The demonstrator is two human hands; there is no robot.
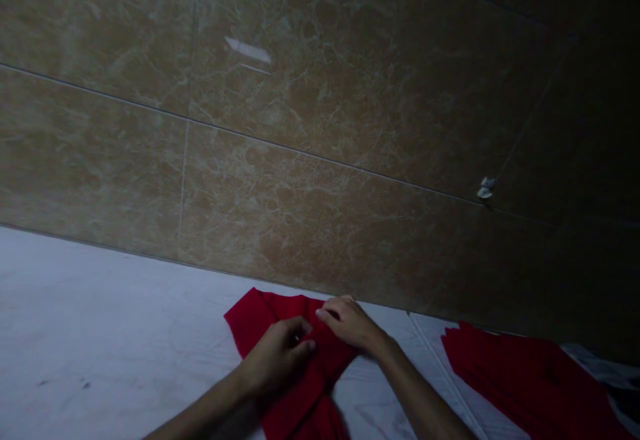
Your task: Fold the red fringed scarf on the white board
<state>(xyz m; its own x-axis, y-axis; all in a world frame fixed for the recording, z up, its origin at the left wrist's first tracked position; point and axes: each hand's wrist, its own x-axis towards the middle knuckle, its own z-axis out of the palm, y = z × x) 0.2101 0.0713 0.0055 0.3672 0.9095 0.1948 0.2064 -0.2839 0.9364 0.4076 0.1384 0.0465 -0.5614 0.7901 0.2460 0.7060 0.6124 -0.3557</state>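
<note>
A folded red garment (302,387) lies on the white tabletop near the tiled wall, a wide band of it at its upper left end. Over its middle, my left hand (277,353) has its fingers curled and its thumb and index finger close together at the fabric. A tiny bright spot shows between them, too small to name. My right hand (350,323) is at the far right edge of the garment, its fingers bent onto the cloth and its thumb pointing toward my left hand. Part of the fabric is hidden beneath both hands.
Further right rests a pile of red cloth pieces (530,380), with pale and dark material at its far end. A seam crosses the tabletop (100,333) between garment and pile. Brown marbled tiles (280,193) form the wall behind, with a small white fitting (485,188) on it.
</note>
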